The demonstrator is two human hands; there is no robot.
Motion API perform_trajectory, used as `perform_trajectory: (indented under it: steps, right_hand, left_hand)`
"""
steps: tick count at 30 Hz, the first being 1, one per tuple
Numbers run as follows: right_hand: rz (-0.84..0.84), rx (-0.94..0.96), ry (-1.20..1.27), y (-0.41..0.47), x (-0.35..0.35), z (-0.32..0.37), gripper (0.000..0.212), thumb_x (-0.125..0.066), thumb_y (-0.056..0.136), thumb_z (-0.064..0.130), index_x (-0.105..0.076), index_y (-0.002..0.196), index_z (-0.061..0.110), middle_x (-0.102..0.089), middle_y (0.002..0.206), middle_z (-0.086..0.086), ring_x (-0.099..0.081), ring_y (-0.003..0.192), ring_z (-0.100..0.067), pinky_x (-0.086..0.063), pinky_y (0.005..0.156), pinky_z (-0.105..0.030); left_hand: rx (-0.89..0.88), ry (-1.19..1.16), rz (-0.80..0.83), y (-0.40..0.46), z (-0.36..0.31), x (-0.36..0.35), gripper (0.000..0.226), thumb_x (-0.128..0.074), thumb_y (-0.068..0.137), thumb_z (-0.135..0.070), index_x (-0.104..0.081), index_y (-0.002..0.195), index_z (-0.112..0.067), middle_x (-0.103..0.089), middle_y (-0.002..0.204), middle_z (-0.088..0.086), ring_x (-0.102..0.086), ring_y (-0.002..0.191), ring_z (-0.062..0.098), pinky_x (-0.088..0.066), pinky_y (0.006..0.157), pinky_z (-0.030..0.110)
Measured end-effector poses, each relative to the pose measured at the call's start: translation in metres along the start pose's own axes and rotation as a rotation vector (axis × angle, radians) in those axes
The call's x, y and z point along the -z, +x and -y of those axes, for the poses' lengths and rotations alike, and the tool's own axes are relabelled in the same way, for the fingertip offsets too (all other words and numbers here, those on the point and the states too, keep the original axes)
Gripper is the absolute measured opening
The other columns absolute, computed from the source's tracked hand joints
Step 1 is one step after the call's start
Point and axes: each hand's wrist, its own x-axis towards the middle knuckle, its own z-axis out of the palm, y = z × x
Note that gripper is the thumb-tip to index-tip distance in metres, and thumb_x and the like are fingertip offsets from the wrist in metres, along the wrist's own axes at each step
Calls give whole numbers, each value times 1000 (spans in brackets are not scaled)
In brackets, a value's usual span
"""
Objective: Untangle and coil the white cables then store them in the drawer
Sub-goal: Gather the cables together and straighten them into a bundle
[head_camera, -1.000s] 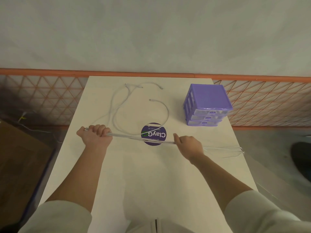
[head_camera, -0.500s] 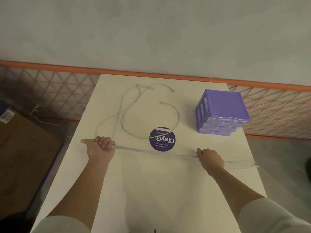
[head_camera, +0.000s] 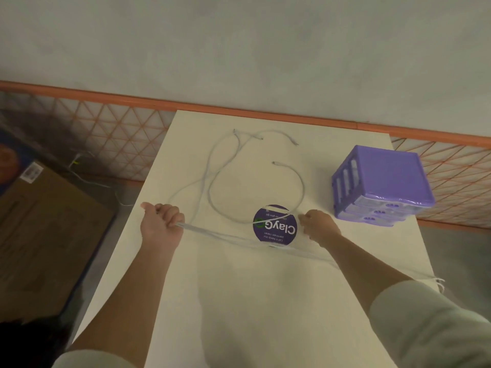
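White cables (head_camera: 255,179) lie across the cream tabletop (head_camera: 239,301). Several strands are gathered into a bundle (head_camera: 225,236) that runs from the left hand (head_camera: 162,224) to the right, passes under the right forearm and trails off the tabletop's right edge. The left hand's fingers (head_camera: 167,212) are curled tight into a fist around the bundle's end, thumb pointing out to the left. The right hand (head_camera: 317,227) sits at the right edge of a round purple sticker (head_camera: 275,224), above the bundle; its fingers are bent, but they blur at the tips, and I cannot tell whether they pinch a cable or only hover over one. Farther back, loose cables loop on the tabletop, one curving in an open ring that crosses the sticker, with plug ends lying free near the far edge. A purple drawer unit (head_camera: 382,181) stands at the right side of the tabletop, near the right hand, its drawers pushed in.
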Motion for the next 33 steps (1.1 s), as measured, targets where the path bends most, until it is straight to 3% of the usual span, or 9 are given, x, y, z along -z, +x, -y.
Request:
perform_trajectory:
  steps: [6,10,16,20,22,24,27,30,33]
  right_hand:
    - [2,-85,164,21,-4,8,39,-42,98,39,-58,102,4,-59,77,-10,-55,61,-23,-47,59,-26]
    - [4,-130,242,26,-7,21,48,-52,94,52,-59,90,5,-58,64,-3,-54,53,-18,-37,49,-24]
    - [-41,-273,373,27,-10,29,21,-58,91,22,-57,88,1,-54,66,-7,-50,54,-19,-33,46,-24]
    - [-98,-349,646,21,-10,30,21,-61,86,22,-63,79,2,-62,69,-7,-56,54,-19,-43,49,-24]
    - [-85,-297,896,19,-12,29,14,-61,87,13,-65,81,1,-67,74,-8,-63,60,-20,-55,61,-26]
    - [-52,-204,1149,12,-8,31,11,-53,92,5,-58,100,0,-64,73,-11,-64,65,-24,-59,70,-34]
    - [15,-83,1422,-4,6,41,17,-38,96,8,-51,105,11,-47,56,-3,-50,52,-20,-49,57,-31]
    - [-54,50,1241,-20,24,50,25,-39,100,26,-59,111,14,-36,58,3,-32,48,-11,-31,47,-24]
    - [-23,237,1079,-40,37,55,26,-40,103,25,-64,104,15,-40,61,4,-31,50,-9,-28,47,-21]
  left_hand:
    - [11,115,-28,-2,1,7,46,-33,101,-51,-35,65,-22,-22,52,-8,-19,34,6,-15,33,16]
    - [20,179,19,-3,0,2,44,-38,98,-55,-41,67,-23,-23,55,-8,-22,37,5,-19,33,15]
    - [39,250,52,-8,3,-11,43,-42,94,-59,-45,69,-25,-25,57,-9,-24,40,5,-25,35,14]
    - [44,309,82,-9,2,-14,41,-43,94,-58,-46,72,-24,-21,57,-7,-20,39,7,-20,34,16]
    - [48,340,105,-10,2,-15,36,-44,95,-54,-47,75,-23,-20,56,-8,-19,38,6,-17,34,16]
    - [57,343,126,-10,2,-17,31,-46,97,-49,-49,79,-24,-20,56,-8,-19,38,5,-16,35,16]
    - [85,306,147,-12,0,-20,29,-46,97,-48,-54,86,-23,-24,55,-9,-22,39,5,-20,35,16]
    - [122,278,154,-16,-1,-24,36,-44,96,-53,-57,86,-22,-30,54,-9,-25,37,4,-23,34,16]
    - [170,297,180,-22,3,-28,38,-41,98,-52,-59,89,-19,-32,54,-8,-25,37,4,-24,34,15]
